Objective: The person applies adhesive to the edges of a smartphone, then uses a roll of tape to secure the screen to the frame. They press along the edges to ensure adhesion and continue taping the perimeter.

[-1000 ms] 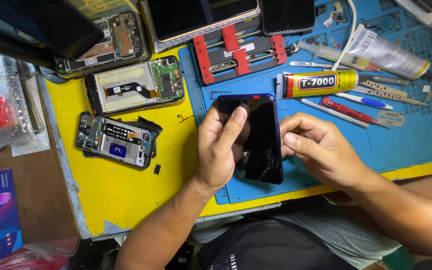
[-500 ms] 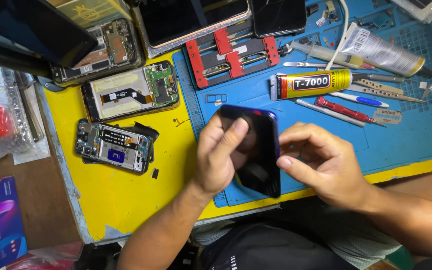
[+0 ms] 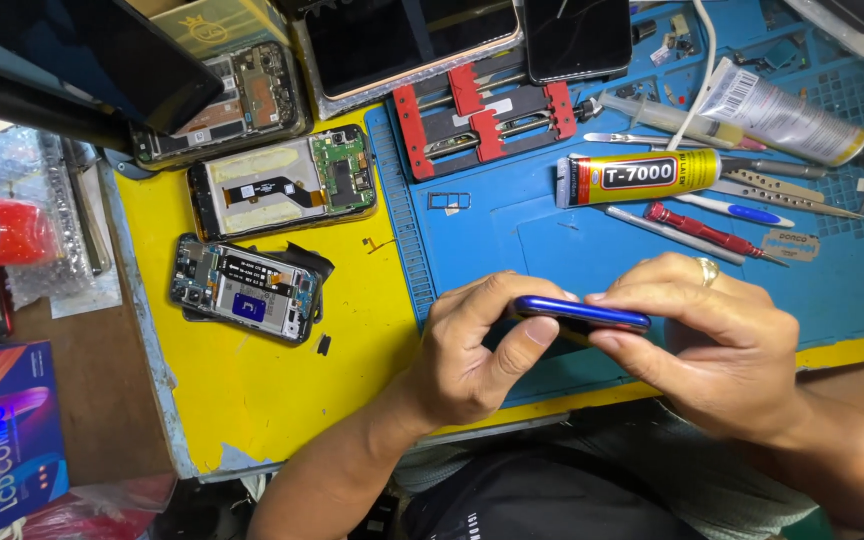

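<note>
I hold a phone with a shiny blue edge [image 3: 582, 313] between both hands, turned edge-on toward the camera, just above the blue work mat [image 3: 512, 240]. My left hand [image 3: 477, 350] pinches its left end with thumb underneath and fingers on top. My right hand [image 3: 707, 345], with a ring on one finger, covers the right end, fingertips along the top edge and thumb below.
Three opened phones with bare circuit boards [image 3: 247, 290] [image 3: 282, 185] [image 3: 227, 110] lie on the yellow table [image 3: 272, 390]. A red clamp jig [image 3: 482, 115], a yellow glue tube [image 3: 642, 175], a white tube [image 3: 782, 115], tweezers, a red screwdriver [image 3: 702, 228] and dark screens [image 3: 407, 40] fill the back.
The phone lay flat on the mat, screen up, a second ago. Both hands lifted it and rotated it, so only its blue edge faces me.
</note>
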